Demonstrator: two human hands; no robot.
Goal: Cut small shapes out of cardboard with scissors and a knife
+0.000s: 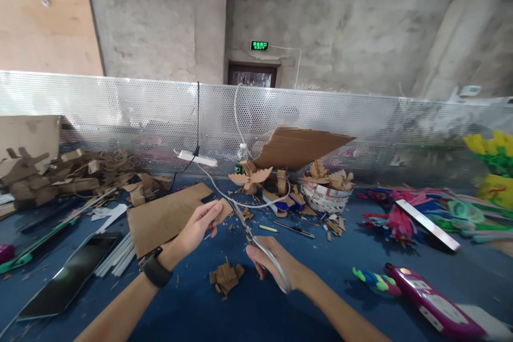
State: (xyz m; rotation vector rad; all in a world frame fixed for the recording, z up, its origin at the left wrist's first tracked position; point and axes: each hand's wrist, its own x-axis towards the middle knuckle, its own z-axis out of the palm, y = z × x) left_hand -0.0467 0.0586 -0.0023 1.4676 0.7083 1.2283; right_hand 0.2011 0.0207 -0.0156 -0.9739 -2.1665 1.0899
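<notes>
Between the thumb and fingers of my left hand [201, 223] is a small cardboard piece [224, 210]. My right hand [276, 259] grips a pair of metal scissors [250, 238], whose blades point up and left beside that piece. Whether the blades touch the cardboard, I cannot tell. Just below, on the blue table [192, 310], lies a little heap of cut cardboard scraps [226, 278]. A larger flat cardboard sheet [160, 216] rests behind my left wrist, which wears a dark watch [156, 269].
Cardboard scraps pile up at the back left. A paper-wrapped basket [326, 196] of scraps, a leaning cardboard panel [300, 149] and a white cable [224, 196] stand behind. A phone [68, 278] and white sticks [116, 256] lie left; a purple case [433, 302] and coloured pipe cleaners [401, 219] lie right.
</notes>
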